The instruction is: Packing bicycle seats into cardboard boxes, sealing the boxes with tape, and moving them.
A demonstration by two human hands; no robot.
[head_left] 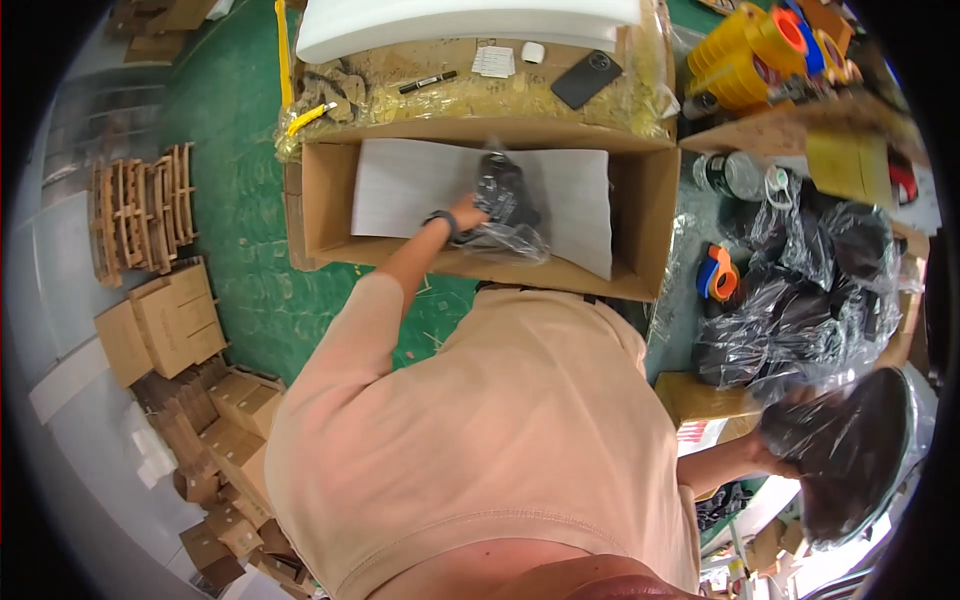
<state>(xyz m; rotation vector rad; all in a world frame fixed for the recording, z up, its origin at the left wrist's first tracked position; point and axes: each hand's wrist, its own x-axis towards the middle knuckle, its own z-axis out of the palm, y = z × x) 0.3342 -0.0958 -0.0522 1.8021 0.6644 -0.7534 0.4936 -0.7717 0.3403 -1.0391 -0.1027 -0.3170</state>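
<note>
In the head view, the left hand (470,213) reaches into one long cardboard box (330,200), its fingers curled against the lower left side of one black bagged part (505,190). Blur and clear film hide the fingertips, so I cannot tell how firmly they grip. The part lies near the middle of the box, over white foam sheeting (400,185) that shows on both sides of it, likely put there as padding; whether that is one sheet or two is hidden.

The right hand (778,458), well apart at the right, is closed around the near edge of one large dark bagged piece (850,460), probably pinched there because the piece is too broad to span. Beside it sits a heap of black bagged parts (790,310), too tangled to count, with one blue-and-orange tape dispenser (717,273) at its left edge.

Beyond the box, the desk (500,108) carries one phone (587,79), one marker pen (428,82), one yellow utility knife (311,118), one small white case (533,51) and white labels (494,61), seemingly kept within arm's reach. One white foam slab (460,25) lies along its far side.
</note>
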